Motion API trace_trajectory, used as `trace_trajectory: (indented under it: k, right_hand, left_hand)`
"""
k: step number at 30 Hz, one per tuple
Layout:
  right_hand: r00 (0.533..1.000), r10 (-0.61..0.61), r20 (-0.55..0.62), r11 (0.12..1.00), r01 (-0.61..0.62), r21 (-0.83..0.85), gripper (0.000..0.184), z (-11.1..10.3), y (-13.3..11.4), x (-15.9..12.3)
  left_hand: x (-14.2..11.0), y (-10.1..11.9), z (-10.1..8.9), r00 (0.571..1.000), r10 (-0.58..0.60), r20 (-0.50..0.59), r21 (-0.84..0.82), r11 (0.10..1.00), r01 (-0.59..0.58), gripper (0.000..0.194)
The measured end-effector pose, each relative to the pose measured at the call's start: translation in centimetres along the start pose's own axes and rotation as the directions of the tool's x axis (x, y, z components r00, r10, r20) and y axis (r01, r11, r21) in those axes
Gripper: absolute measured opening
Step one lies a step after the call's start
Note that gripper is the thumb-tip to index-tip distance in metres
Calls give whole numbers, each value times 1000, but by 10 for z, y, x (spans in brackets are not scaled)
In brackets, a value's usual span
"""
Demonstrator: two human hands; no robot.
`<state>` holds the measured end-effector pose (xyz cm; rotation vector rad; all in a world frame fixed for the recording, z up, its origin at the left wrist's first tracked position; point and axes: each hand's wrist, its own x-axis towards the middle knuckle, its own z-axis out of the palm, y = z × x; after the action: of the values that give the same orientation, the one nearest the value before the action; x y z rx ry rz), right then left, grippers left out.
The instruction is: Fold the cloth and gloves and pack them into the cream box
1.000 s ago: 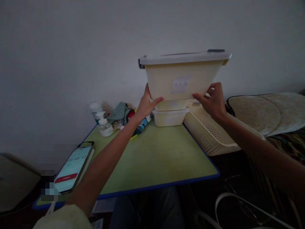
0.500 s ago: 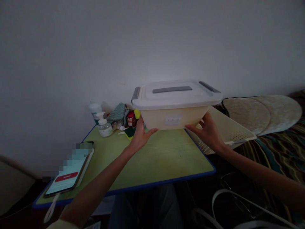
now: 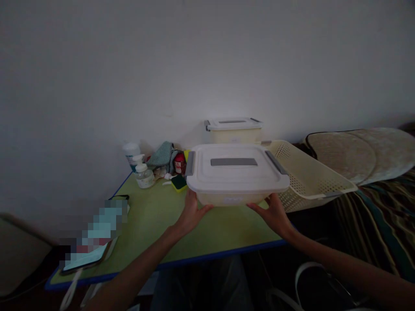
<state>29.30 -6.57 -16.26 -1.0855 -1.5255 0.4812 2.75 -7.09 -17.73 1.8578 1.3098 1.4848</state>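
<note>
A cream storage box [image 3: 238,179] with a white lid and grey side latches is held between my two hands, above the middle of the table [image 3: 145,229]. My left hand [image 3: 191,211] grips its lower left side, thumb along the front. On the lower right side, my right hand [image 3: 272,216] grips it the same way; the fingers beneath the box are hidden. Behind it stands a second lidded storage box [image 3: 235,129] of the same look, against the wall, its lower part covered by the held one.
To the right is a cream perforated basket [image 3: 311,177] beside a beige cushion [image 3: 356,155]. At the table's back left are a pump bottle [image 3: 144,176], a sponge [image 3: 179,183] and a grey-green cloth [image 3: 161,154]. A phone [image 3: 97,237] lies at the left edge.
Both hands have lowered the storage box and brought it nearer to me. The second box and more of the basket, hidden behind it before, now show.
</note>
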Motion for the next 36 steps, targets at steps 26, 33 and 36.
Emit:
trace_trajectory:
  k: [26, 33, 36]
  right_hand:
    - [972, 213, 102, 973, -220, 65, 66, 22, 36, -16]
    - [965, 245, 88, 965, -252, 78, 69, 24, 44, -17]
    - [959, 270, 92, 958, -276, 72, 71, 24, 46, -18]
  left_hand:
    - [-13, -41, 10, 956, -278, 88, -33, 959, 282, 73]
    - [-15, -36, 10, 958, -280, 64, -37, 958, 283, 63]
    - [-14, -33, 9, 957, -279, 77, -48, 958, 284, 63]
